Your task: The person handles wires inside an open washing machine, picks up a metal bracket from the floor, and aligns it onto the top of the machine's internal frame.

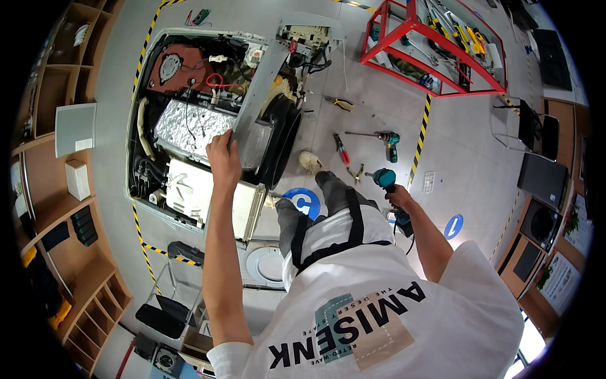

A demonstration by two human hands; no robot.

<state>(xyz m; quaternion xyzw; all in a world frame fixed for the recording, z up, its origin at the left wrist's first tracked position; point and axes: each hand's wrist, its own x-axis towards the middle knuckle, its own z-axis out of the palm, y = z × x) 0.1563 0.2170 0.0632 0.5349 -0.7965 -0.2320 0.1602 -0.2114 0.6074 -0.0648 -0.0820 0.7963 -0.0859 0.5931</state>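
Observation:
An opened front-loading washing machine (140, 95) lies to my left, its insides showing. My left hand (223, 158) rests on its metal frame bar (257, 95), fingers bent over the edge beside a silver foil-covered box (189, 126). Below that hand sits a white plastic part (189, 183); above the box are a reddish-brown cover (183, 66) and loose wires, one of them red. A black rubber door seal (284, 145) bulges from the machine's right side. Down at my right side, my right hand (398, 198) grips a teal and black cordless drill (384, 179), pointing toward the floor tools.
On the floor lie another cordless drill (390, 146) with a long bit, red-handled cutters (341, 150) and yellow-handled pliers (341, 103). A red tool cart (435, 31) stands at the far right. A white ring (249, 265) lies near my feet; wooden shelves (57, 145) line the left.

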